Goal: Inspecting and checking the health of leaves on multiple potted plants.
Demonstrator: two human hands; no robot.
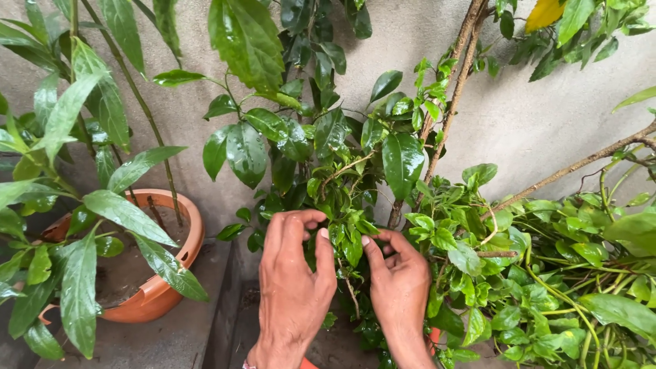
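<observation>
Rough grey plaster wall (519, 123) fills the background, damp-looking, with wet foliage crowded against it and a concrete ledge (171, 338) below. At the left on that ledge stands a terracotta pot (179, 270) holding a broad-leaved plant (89, 205) whose long glossy leaves droop over the rim.

Both hands are raised into the middle shrub. The left hand (292, 280) has its fingers curled over at the top, thumb up beside them — it closes on a small leafy sprig (350, 239) of bright green leaves. The right hand (400, 283) meets the same sprig from the other side, thumb and forefinger pinched at its leaves. Neither hand is loose; both grip lightly, fingertips rather than palms.

The sprig sits directly between the two hands, just above the knuckles, its thin stem running roughly upright, down between the wrists. Both hands are about equally near, touching it from opposite sides.

Behind it rise darker, larger wet leaves (403, 160) and a brown woody branch (451, 89) leaning up to the right — a second branch (574, 164) slants across the right side above a dense mass of small-leaved green growth (581, 287). A yellow leaf (544, 12) shows at the top edge.
</observation>
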